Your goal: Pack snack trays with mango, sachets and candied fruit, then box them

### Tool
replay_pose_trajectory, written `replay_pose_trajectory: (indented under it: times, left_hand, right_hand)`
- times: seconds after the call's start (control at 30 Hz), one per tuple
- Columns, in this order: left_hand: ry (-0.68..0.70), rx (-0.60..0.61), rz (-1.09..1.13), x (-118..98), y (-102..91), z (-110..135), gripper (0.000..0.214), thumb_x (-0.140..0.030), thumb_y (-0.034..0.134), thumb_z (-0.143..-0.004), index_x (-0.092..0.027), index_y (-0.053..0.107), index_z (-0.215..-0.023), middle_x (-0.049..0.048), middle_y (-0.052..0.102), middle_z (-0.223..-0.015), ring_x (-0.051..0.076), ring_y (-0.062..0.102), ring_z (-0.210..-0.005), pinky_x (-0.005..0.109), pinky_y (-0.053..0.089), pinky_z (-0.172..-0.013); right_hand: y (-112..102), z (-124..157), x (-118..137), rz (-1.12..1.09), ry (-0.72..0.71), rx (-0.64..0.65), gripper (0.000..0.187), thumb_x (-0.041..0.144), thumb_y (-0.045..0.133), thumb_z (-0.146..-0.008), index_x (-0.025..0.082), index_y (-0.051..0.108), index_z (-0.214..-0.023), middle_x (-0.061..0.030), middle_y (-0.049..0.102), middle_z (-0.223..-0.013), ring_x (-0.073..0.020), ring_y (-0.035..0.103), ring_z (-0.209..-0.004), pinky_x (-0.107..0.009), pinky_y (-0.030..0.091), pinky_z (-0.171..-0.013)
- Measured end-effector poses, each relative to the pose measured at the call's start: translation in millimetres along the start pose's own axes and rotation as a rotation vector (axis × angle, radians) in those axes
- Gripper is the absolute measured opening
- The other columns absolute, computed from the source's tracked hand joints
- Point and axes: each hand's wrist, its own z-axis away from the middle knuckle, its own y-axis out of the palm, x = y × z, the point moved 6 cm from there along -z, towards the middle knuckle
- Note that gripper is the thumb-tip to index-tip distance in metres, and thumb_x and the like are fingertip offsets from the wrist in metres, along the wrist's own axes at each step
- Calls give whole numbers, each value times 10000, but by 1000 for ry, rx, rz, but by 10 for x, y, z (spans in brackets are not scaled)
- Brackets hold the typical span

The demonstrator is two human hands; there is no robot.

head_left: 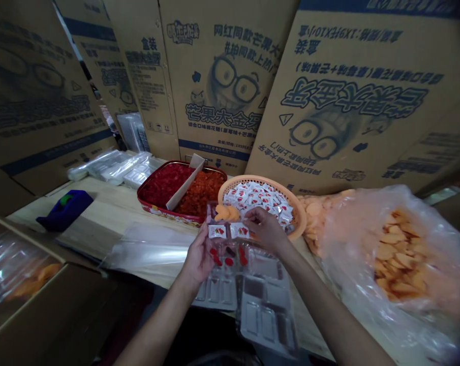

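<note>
My left hand (197, 258) grips a clear plastic tray (210, 209) by its left side. Orange candy pieces (226, 212) lie in the top of this tray. Below them are two white printed packets (217, 232) side by side, then red gummy pieces (243, 255) in the lower compartments. With fingers pinched, my right hand (267, 231) is at the right-hand packet (240, 230); its fingertips partly cover the packet's edge. Under and in front of the held tray are more clear trays (266, 317), with nothing visible in their compartments.
Behind the tray stand an orange basket (300, 216) of white packets and a red tin (148, 204) of red and orange candies, split by a cardboard strip (187, 182). A bag (351, 239) of orange pieces lies right. A blue tape dispenser (65, 211) sits left; cardboard boxes (230, 30) wall the back.
</note>
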Motion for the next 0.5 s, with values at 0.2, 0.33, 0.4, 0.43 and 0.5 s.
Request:
replay_pose_trajectory:
  times: [0.2,0.33,0.4,0.43,0.5]
  left_hand:
    - [6,4,-33,-20,-17,23,505,-305,519,-819,-299,390,-1307,59,641,-1052,147,632,-666,257,505,-550]
    - [-37,-7,-40,-32,-38,27,488,-295,525,-815,-283,418,-1290,58,666,-985,158,641,-672,245,507,-535]
    - [-63,-15,-38,-34,-46,25,465,-293,504,-827,-263,430,-1284,59,677,-944,162,644,-668,244,510,-528]
    - [-69,-18,-35,-38,-50,25,456,-288,489,-835,-255,429,-1287,59,679,-938,164,646,-672,248,515,-534]
    - [-63,-28,-33,-60,-64,33,455,-265,462,-849,-255,410,-1301,56,676,-957,165,650,-691,261,527,-554]
  right_hand:
    - [-248,289,155,305,-183,-255,148,327,537,-711,181,539,-689,-30,530,-731,-160,481,-696,-287,383,-632]
    - [-389,681,-144,443,-62,-249,170,310,445,-807,185,541,-745,-30,568,-702,-165,511,-658,-284,393,-601]
    - [-331,840,-327,547,-69,-215,165,267,436,-813,174,572,-818,-62,604,-788,-196,538,-757,-322,422,-677]
    - [-273,891,-408,604,-92,-195,180,241,435,-811,166,585,-877,-84,613,-861,-215,539,-835,-348,425,-733]
    - [-137,930,-566,718,-131,-140,260,187,435,-804,158,582,-1016,-113,600,-1012,-240,510,-975,-386,404,-828]
